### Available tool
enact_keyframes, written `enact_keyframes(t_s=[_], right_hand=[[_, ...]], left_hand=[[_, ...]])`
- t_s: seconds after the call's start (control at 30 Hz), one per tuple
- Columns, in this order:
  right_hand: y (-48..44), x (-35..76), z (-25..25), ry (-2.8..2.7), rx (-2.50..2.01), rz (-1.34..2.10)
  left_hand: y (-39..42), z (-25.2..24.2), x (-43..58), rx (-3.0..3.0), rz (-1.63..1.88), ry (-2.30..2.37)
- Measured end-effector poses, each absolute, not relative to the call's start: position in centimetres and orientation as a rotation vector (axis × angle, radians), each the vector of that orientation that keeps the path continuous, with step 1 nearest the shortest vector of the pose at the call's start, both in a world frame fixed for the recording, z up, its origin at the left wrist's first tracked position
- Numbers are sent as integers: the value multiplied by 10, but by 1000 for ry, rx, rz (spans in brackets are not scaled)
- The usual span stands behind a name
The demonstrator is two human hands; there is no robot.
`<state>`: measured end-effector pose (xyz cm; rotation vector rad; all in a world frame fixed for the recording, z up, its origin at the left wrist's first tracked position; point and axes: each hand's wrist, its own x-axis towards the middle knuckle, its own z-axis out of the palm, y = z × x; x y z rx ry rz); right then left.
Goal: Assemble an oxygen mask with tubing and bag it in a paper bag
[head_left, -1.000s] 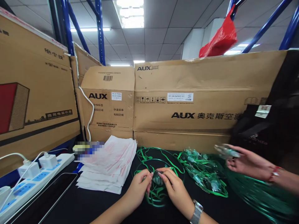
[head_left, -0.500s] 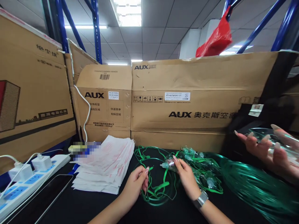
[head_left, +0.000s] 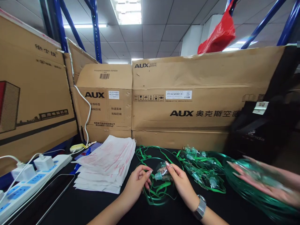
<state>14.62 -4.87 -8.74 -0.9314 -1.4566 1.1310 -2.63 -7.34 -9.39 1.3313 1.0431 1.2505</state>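
Observation:
In my right hand (head_left: 181, 182) is a clear oxygen mask (head_left: 163, 172), its pale green connector pointing left. My left hand (head_left: 139, 178) is pinched closed just left of that connector; what sits between its fingertips is too small to make out. Below and between my hands lie a loop of green tubing (head_left: 157, 200) and a tangled green strap (head_left: 162, 187). Right of my right hand rests a pile of clear green masks (head_left: 199, 165) with green straps.
A large coil of green tubing (head_left: 243, 187) lies at the right, where a co-worker's blurred hands (head_left: 264, 179) hold a clear piece. Left are stacked white printed sheets (head_left: 103, 165), a phone (head_left: 44, 200) and a power strip (head_left: 35, 179). Cardboard panels (head_left: 187, 125) stand behind.
My right hand has brought the mask left and down, close to my left hand's fingertips. The co-worker's hands have moved lower, over the tubing coil.

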Motion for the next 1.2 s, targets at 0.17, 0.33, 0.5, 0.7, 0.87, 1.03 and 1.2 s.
enact_keyframes(t_s=[0.17,0.33,0.5,0.7,0.87,1.03,1.2], right_hand=[[-49,146,-86,-1449,-946,1141],[-52,145,-86,-1450,-937,1159],[-60,138,-83,-1492,-847,1247],[-33,174,-59,-1296,-778,1037],[-2,242,-42,-917,-759,829],[7,265,-44,-764,-789,759],[8,271,-41,-693,-870,566]], left_hand=[[-75,-95,-26,1338,1287,1049],[-80,-99,-25,1487,1233,1051],[-82,-99,-23,1581,1195,1179],[-80,-100,-27,1763,1313,1246],[-84,-104,-32,2133,1184,1411],[-88,-105,-31,2244,1098,1510],[-86,-107,-31,2242,1125,1474]])
